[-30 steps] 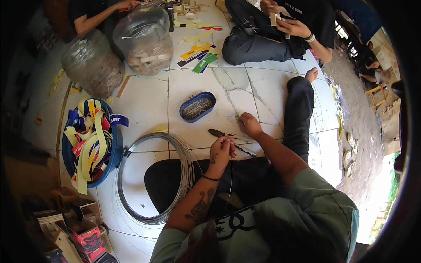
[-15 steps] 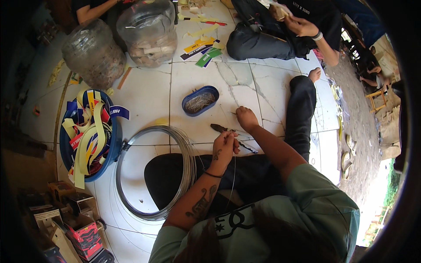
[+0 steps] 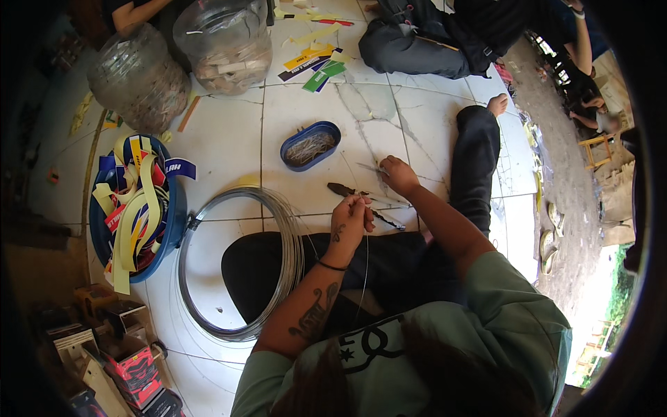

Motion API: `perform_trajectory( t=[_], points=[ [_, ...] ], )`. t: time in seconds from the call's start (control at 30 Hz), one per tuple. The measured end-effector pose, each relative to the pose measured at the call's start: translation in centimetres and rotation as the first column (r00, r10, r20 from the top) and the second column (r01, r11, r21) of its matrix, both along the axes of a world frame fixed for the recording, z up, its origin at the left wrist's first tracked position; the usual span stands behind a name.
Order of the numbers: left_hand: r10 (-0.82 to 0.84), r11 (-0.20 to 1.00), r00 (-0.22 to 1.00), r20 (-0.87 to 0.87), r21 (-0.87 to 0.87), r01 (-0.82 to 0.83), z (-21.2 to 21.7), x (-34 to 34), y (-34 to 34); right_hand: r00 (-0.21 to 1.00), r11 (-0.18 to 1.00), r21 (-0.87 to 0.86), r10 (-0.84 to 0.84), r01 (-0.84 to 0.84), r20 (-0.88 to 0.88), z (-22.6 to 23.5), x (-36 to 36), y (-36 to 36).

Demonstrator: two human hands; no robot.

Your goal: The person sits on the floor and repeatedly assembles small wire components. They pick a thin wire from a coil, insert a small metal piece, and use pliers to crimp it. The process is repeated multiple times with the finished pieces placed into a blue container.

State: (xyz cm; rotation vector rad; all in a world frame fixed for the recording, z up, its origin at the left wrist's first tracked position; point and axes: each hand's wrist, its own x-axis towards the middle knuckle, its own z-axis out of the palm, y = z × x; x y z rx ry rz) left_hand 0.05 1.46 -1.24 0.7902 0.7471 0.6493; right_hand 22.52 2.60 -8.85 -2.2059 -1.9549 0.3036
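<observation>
My left hand (image 3: 352, 217) is closed in a pinch on a thin wire (image 3: 367, 260), which hangs down toward my lap. My right hand (image 3: 399, 175) is farther forward, its fingers closed around a slim, pointed grey piece (image 3: 368, 167) whose kind I cannot make out. On the tiles beside and partly behind my left hand lie dark pliers (image 3: 342, 190). Just beyond, a blue oval tub (image 3: 310, 146) holds many short wire pieces. A large coil of wire (image 3: 186, 278) rests at my left, partly over my leg.
A blue basin (image 3: 99, 226) with printed strips and yellow ribbons stands left. Two clear plastic containers (image 3: 139, 80) with scraps stand at the back left. Coloured labels (image 3: 316, 68) lie ahead. A co-worker's legs (image 3: 417, 52) fill the far right. Boxes (image 3: 135, 375) stand lower left.
My view has shifted slightly, so the floor things sit a little higher and to the left. My right hand has drawn slightly farther from my left. The co-worker's raised hands have left that spot.
</observation>
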Motion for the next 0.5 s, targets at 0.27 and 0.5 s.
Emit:
perform_trajectory(
  t=[0.27, 0.5],
  points=[
    [-0.054, 0.999, 0.998, -0.031, -0.005, 0.054, 0.1, -0.1, 0.1, 0.999, 0.994, 0.108, -0.034, 0.032, 0.019, 0.1, -0.5, -1.0],
    [-0.049, 0.999, 0.998, -0.029, -0.009, 0.049, 0.0, -0.1, 0.2, 0.98, 0.984, -0.031, -0.18, 0.178, -0.083, -0.3, -1.1, 1.1]
  ],
)
